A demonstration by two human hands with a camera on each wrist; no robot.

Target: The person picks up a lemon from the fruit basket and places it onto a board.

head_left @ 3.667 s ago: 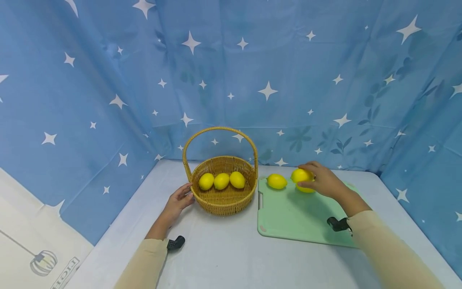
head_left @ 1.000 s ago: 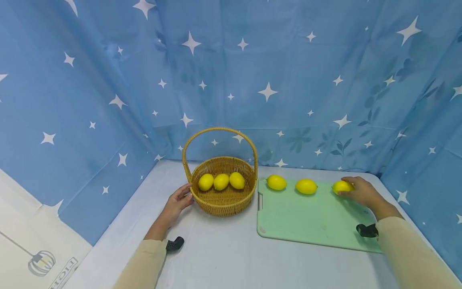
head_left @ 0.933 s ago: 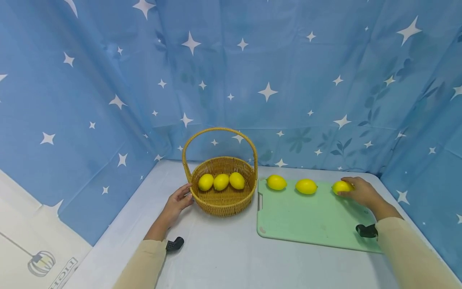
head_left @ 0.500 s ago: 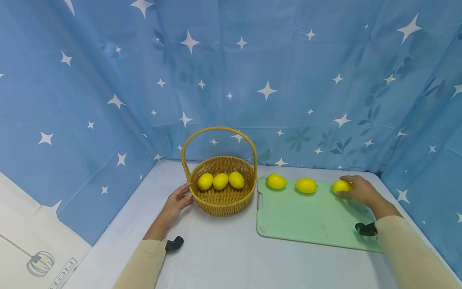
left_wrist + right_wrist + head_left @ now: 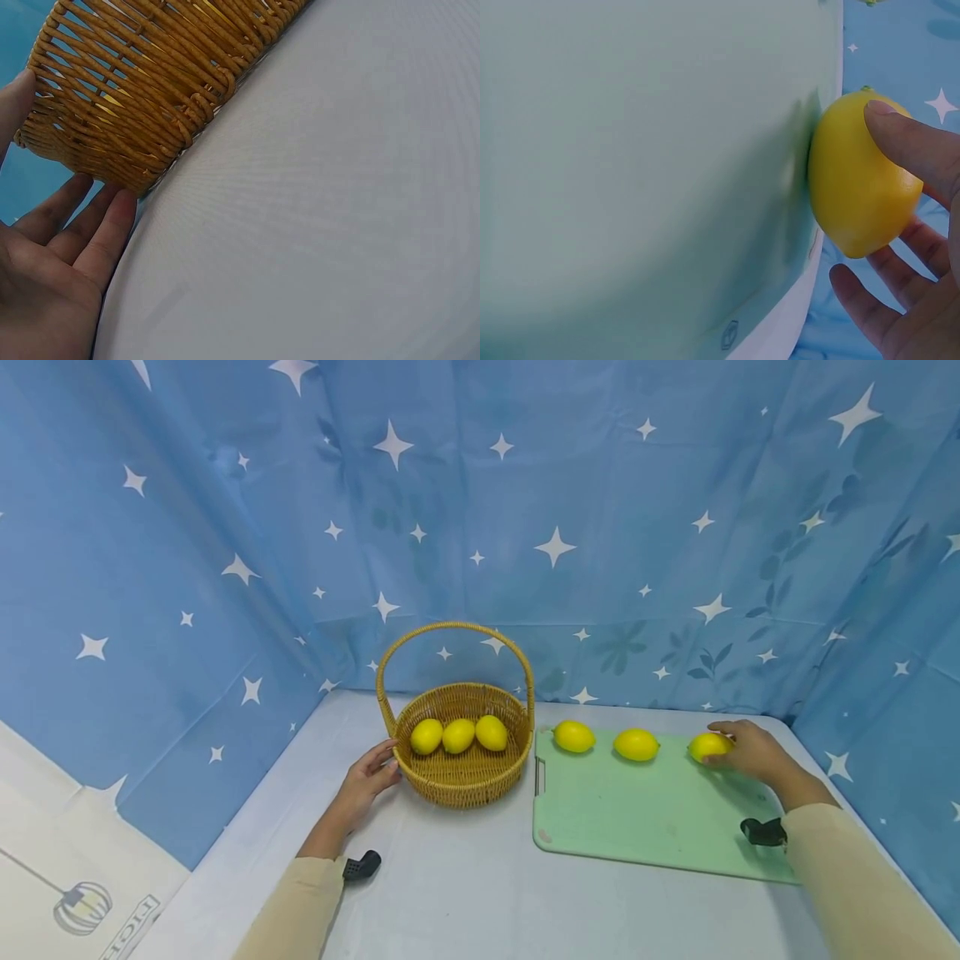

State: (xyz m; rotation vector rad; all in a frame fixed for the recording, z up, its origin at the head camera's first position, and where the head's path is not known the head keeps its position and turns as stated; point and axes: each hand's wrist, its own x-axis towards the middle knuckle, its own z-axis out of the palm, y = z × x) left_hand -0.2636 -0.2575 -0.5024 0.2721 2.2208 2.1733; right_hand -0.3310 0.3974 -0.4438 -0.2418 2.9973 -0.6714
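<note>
Wicker basket [image 5: 461,792], handle upright, stands on the white-covered tabletop [image 5: 450,885], toward the person's left. Three lemons in it, side by side in a row: left one [image 5: 426,737], middle one [image 5: 458,737], right one [image 5: 491,733].

Left hand [image 5: 362,787] at the basket's left side: fingers extended, loosely spread, tips resting against the woven wall; thumb also at the weave in the left wrist view.

Green board [image 5: 645,814] lies just right of the basket. Three more lemons along its far edge, spaced apart: one near the far left corner [image 5: 574,737], one mid-row [image 5: 636,746], and the held lemon [image 5: 707,746] at the right. Right hand [image 5: 759,758] grips this last one, thumb on one side, fingers behind; in the right wrist view the lowest finger stands free of the peel. Lemon sits at the board's surface, shadow beside it; firm contact hard to judge.

Markings: small squarish emblem [image 5: 729,335] printed near the board's edge, too faint to read. Framed lettering [image 5: 133,931] on pale cloth at lower left, slanted, cut off by the frame; full word unreadable. Striped lamp drawing [image 5: 82,908] beside it. Blue backdrop [image 5: 480,485] carries white stars and leaf shapes.
</note>
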